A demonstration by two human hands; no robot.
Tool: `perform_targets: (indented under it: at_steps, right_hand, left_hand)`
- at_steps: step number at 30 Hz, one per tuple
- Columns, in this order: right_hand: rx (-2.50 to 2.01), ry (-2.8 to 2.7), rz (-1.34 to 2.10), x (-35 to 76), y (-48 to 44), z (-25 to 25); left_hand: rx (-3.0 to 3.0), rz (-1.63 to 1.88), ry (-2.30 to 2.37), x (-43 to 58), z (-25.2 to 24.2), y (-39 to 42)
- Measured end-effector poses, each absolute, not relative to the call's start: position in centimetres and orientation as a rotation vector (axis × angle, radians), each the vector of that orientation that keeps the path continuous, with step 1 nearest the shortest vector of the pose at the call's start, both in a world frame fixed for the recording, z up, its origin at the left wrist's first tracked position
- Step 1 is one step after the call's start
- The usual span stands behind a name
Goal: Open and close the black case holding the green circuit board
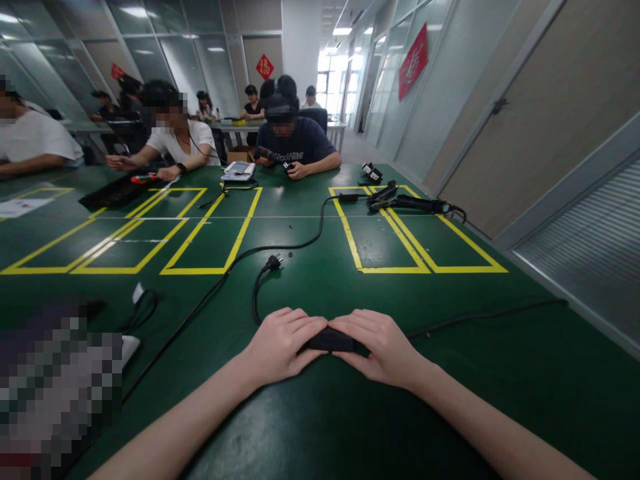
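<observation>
"Bare forearms (200,407) come in from the near left and near right, over the green desk (280,433). What are the hands doing?"

"Left hand (285,343) and right hand (384,348) hold one black block (331,340) between them, at the near middle of the desk. Each is curled closed around its own end, fingers over the far side and thumb along the near side, and the fingertips meet at the middle."

"Any cords by it?"

"A short cord (255,293) bends from behind the left hand to a black plug (273,263), just farther off. On the right, a dark cable (485,315) runs out from beside the right hand toward the desk's edge. Whether either joins the block, I cannot tell; the hands cover its ends."

"And farther away?"

"Yellow tape (395,271) marks boxes on the desk. Some black gear (410,203) lies at the far right. At the far middle, a person in a dark shirt (300,141) sits near a white device (239,171)."
</observation>
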State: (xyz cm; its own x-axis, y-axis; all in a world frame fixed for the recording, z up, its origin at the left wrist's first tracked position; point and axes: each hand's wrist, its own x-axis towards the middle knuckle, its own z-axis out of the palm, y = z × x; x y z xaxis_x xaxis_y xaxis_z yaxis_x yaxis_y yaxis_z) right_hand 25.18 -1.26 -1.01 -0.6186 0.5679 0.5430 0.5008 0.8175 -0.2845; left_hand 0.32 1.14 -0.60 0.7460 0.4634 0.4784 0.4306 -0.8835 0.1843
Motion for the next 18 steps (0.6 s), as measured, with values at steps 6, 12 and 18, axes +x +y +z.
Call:
perform_targets:
  at_steps: [6,12,18]
  right_hand:
    - [-0.755,-2.370,0.065,25.4,-1.3,-0.9]
    - [-0.682,-2.476,-0.205,26.1,-1.5,-0.9]
    - [-0.760,-2.522,-0.091,25.7,-1.6,-0.9]
  left_hand:
    - [2.820,0.837,0.774,0.2,-0.8,1.0]
    - [2.427,0.647,0.987,0.6,-0.1,0.7]
    - [2.164,0.622,1.012,0.5,0.1,0.7]
